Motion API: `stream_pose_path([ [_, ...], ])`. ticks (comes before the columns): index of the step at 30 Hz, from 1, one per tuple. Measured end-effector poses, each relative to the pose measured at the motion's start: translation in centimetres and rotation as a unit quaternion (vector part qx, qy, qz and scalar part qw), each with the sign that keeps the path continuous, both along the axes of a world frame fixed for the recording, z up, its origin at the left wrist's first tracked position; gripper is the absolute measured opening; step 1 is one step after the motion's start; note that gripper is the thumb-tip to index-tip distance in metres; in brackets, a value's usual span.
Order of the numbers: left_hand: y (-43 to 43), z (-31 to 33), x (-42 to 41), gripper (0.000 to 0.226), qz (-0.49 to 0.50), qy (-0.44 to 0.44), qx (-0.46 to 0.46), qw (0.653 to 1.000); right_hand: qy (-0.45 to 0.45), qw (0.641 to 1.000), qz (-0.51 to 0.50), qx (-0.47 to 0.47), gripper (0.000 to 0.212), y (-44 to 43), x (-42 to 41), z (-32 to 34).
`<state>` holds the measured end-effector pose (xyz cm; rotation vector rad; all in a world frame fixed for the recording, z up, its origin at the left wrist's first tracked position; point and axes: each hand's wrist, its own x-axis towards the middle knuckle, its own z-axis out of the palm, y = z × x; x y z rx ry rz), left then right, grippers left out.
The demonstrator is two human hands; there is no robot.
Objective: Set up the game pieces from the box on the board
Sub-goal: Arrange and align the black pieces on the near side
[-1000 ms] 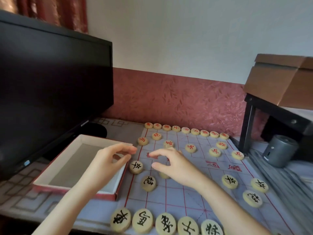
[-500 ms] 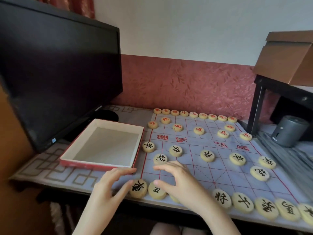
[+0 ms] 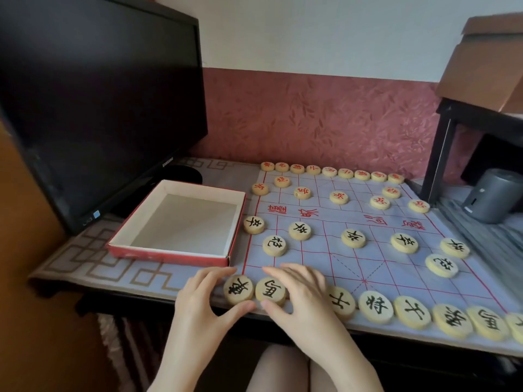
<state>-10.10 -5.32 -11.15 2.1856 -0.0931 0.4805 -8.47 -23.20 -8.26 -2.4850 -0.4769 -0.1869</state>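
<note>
My left hand [image 3: 203,304] has its thumb and forefinger curled round the corner piece [image 3: 238,289], thumb at its near rim and forefinger over its far rim. My right hand [image 3: 302,295] arches beside it, thumb and forefinger curved the same way round the second piece [image 3: 270,291], which touches the first. My palm hides whatever lies under it. Both pieces sit at the near left corner of the board [image 3: 353,267], a pale sheet ruled with red lines. To the right of my right hand, the rest of the near row of black-marked pieces [image 3: 375,306] runs along the board's near edge and off the picture. Beyond my fingers lie two more black-marked pieces, one ahead of my hands and one well off to the right. Past them, five others are spread across the board. The red-marked pieces [image 3: 329,171] stand at the far side, a full row along the edge with several more just this side of it. Just ahead of my left hand, touching the board's left edge, is the box [image 3: 169,257], red outside and white inside, showing only its bare floor. Beyond that stands a dark monitor [image 3: 99,94]. Far to the right of my right hand are a grey cylinder [image 3: 492,193] and a black stand [image 3: 441,151] with a cardboard box [image 3: 486,66] on top.
</note>
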Motion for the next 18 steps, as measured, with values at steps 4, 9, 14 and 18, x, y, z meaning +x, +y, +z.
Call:
stream_pose_path([
  [4,0.0,-0.2,0.3,0.061,0.004,0.003,0.003,1.000,-0.017,1.000,0.010,-0.005,0.048,-0.3,-0.1,0.0],
  [9,0.1,-0.2,0.1,0.060,0.003,0.011,-0.004,1.000,-0.065,0.998,0.011,-0.019,0.053,0.1,0.1,-0.1],
  [14,0.8,-0.4,-0.2,0.055,-0.016,0.032,-0.016,0.999,-0.104,0.992,-0.061,-0.038,0.069,0.9,0.3,-1.0],
  [18,1.0,-0.1,-0.3,0.054,-0.041,0.041,-0.003,0.998,-0.075,0.994,-0.060,-0.052,0.080,0.7,-0.3,-0.5],
])
